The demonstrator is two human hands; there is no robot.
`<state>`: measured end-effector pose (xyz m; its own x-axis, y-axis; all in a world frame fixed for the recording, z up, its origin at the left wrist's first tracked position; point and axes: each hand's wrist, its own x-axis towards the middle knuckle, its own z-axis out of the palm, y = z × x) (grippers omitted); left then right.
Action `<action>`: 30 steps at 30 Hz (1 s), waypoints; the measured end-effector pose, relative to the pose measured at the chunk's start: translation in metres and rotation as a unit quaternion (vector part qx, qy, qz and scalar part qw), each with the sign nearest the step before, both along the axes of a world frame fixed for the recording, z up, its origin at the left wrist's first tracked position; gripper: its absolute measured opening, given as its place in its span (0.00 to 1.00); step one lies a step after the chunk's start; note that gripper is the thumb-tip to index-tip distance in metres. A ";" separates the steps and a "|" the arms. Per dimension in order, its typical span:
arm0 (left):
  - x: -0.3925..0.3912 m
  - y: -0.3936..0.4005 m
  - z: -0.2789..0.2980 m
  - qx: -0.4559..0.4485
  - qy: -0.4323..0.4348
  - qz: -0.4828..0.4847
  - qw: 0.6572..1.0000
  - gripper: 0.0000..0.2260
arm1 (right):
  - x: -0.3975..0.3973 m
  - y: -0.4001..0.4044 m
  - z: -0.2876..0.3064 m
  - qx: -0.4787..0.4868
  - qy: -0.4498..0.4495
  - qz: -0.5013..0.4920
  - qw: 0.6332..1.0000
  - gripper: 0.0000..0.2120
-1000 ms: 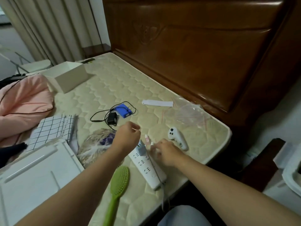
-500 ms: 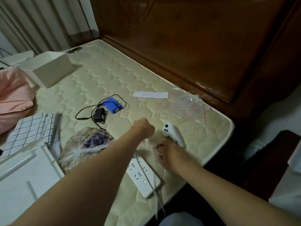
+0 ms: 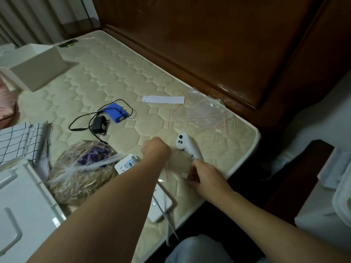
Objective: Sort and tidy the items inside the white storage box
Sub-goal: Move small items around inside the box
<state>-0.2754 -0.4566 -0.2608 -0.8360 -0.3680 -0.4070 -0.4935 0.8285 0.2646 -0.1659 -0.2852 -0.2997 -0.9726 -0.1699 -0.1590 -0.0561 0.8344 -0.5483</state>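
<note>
My left hand (image 3: 156, 149) is curled in a fist over the mattress and seems to grip the top of a small clear zip bag (image 3: 168, 172) with red lines; its fingers are hidden. Just to the right, my right hand (image 3: 203, 177) pinches a small white and pink piece (image 3: 184, 175) beside that bag. A white power strip (image 3: 125, 165) lies under my left forearm. A white plastic storage box lid (image 3: 20, 209) fills the lower left. An open white box (image 3: 38, 73) stands at the far left of the mattress.
A white handheld controller (image 3: 187, 147) lies just beyond my right hand. Farther back are a blue charger (image 3: 115, 114) with a black adapter (image 3: 98, 125), a paper strip (image 3: 163, 99) and clear zip bags (image 3: 207, 112). A bagged straw bundle (image 3: 83, 168) and checked cloth (image 3: 17, 141) lie left. The mattress edge (image 3: 245, 160) drops off right.
My left hand has moved forward and closed into a fist. My right hand has shifted right, toward the controller, with the small piece. The green brush has left the view.
</note>
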 end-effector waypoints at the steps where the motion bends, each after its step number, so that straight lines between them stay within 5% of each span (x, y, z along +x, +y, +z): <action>1: 0.002 0.000 0.000 0.005 0.012 0.001 1.000 0.16 | 0.003 0.001 0.000 -0.026 -0.002 -0.001 1.000 0.16; 9: 0.025 0.008 0.041 0.082 0.133 -0.017 0.988 0.11 | 0.035 0.024 0.031 -0.166 0.031 -0.069 0.983 0.11; 13: 0.050 0.030 0.080 0.197 0.212 -0.056 0.956 0.11 | 0.058 0.042 0.067 -0.291 -0.005 -0.144 0.946 0.09; 18: 0.087 0.074 0.123 0.210 0.264 -0.183 0.923 0.13 | 0.098 0.075 0.115 -0.405 -0.007 -0.193 0.894 0.12; 26: 0.172 0.184 0.170 0.242 0.272 -0.339 0.867 0.07 | 0.198 0.172 0.190 -0.426 0.107 -0.268 0.858 0.05; 30: 0.215 0.255 0.175 0.265 0.255 -0.393 0.843 0.09 | 0.263 0.243 0.204 -0.326 0.179 -0.335 0.866 0.04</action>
<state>-0.0600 -0.2016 -0.0862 -0.8525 0.5019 0.1463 0.4427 0.5443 0.7125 0.0966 -0.0423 -0.0956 -0.8547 0.5114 0.0893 0.0581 0.2653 -0.9624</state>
